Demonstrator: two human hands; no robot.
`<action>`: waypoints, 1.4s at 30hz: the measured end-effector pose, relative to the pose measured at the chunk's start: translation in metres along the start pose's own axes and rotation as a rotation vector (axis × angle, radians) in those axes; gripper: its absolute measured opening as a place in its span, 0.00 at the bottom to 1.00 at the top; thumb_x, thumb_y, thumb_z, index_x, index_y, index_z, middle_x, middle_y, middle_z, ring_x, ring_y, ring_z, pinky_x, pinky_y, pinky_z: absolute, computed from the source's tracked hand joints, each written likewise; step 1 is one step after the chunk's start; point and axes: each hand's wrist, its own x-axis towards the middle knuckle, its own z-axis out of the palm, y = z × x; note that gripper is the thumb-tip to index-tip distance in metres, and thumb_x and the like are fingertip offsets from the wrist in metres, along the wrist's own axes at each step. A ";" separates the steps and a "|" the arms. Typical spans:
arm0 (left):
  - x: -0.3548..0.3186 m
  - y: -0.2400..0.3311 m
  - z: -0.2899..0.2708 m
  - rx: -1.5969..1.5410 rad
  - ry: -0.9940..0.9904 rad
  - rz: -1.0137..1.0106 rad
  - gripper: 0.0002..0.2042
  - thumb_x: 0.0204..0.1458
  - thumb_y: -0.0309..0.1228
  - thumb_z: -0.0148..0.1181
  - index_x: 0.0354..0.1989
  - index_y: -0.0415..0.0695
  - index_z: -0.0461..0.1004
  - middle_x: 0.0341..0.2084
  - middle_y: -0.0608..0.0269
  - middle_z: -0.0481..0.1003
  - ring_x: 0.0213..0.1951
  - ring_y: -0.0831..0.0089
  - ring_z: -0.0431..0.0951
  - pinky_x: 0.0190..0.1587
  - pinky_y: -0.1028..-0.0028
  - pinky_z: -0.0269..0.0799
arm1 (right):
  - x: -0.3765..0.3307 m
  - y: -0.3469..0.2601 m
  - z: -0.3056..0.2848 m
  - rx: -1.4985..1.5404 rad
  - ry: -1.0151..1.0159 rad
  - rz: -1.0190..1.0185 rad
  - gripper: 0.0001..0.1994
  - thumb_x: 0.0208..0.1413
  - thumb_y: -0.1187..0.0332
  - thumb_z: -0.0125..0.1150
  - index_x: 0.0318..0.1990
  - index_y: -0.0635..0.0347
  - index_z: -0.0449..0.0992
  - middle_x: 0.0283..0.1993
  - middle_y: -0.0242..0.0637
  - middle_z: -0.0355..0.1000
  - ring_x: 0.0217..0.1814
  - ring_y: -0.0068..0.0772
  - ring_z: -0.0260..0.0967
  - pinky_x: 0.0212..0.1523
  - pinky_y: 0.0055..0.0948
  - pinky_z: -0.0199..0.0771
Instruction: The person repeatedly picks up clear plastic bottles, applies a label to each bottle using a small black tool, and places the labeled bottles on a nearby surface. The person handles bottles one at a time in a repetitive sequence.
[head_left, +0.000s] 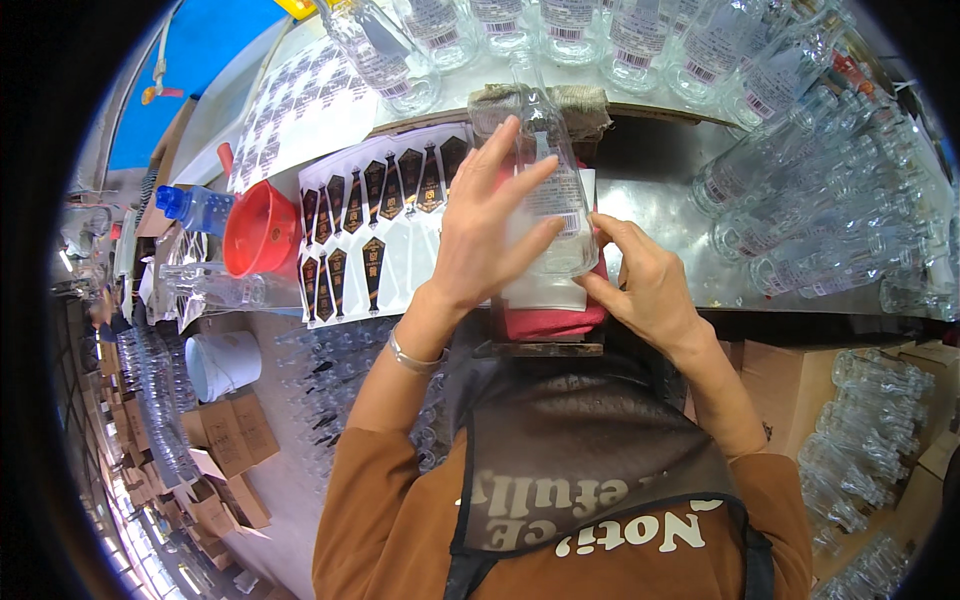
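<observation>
A clear glass bottle (565, 252) with a printed back label lies in front of me, its neck pointing away over a beige rolled cloth (585, 115). Beneath its body are a white sheet and a folded red cloth (550, 322). My left hand (480, 230) is over the bottle's left side, fingers spread and slightly blurred; whether the palm touches the glass is hidden. The thumb and index finger of my right hand (650, 290) close on the bottle's base at its right edge. To the left lies a white sheet of black and gold labels (375, 270), partly used.
Several labelled bottles (635, 55) stand along the back shelf, and more bottles (810, 220) lie stacked at right. A red bowl (262, 230) and a blue-capped plastic bottle (200, 208) are at left. Below are a white bucket (222, 365) and cardboard boxes (232, 435).
</observation>
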 end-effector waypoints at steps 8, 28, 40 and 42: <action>-0.001 -0.004 0.003 -0.160 0.033 -0.124 0.26 0.51 0.33 0.68 0.61 0.48 0.75 0.69 0.44 0.59 0.67 0.50 0.65 0.66 0.58 0.63 | 0.021 0.017 -0.022 0.623 -0.157 0.367 0.23 0.60 0.64 0.64 0.58 0.68 0.72 0.50 0.38 0.77 0.34 0.17 0.73 0.36 0.20 0.72; -0.018 0.002 0.016 -0.193 0.084 -0.166 0.25 0.53 0.27 0.66 0.62 0.48 0.74 0.68 0.44 0.60 0.64 0.52 0.69 0.64 0.61 0.66 | 0.050 0.016 -0.002 0.473 -0.133 0.289 0.31 0.55 0.51 0.67 0.57 0.70 0.73 0.50 0.48 0.78 0.46 0.33 0.78 0.48 0.30 0.76; -0.017 0.003 0.020 -0.223 0.093 -0.193 0.25 0.53 0.28 0.67 0.61 0.49 0.74 0.68 0.46 0.61 0.64 0.55 0.69 0.64 0.61 0.66 | 0.045 0.069 -0.005 1.128 0.267 0.680 0.20 0.68 0.52 0.54 0.46 0.63 0.76 0.41 0.39 0.78 0.27 0.21 0.71 0.26 0.23 0.72; -0.017 0.002 0.019 -0.208 0.097 -0.183 0.25 0.52 0.28 0.67 0.61 0.49 0.74 0.68 0.47 0.61 0.64 0.55 0.69 0.64 0.62 0.66 | 0.044 0.064 -0.006 1.332 0.471 0.773 0.17 0.67 0.56 0.57 0.50 0.63 0.75 0.43 0.38 0.77 0.34 0.25 0.74 0.37 0.26 0.77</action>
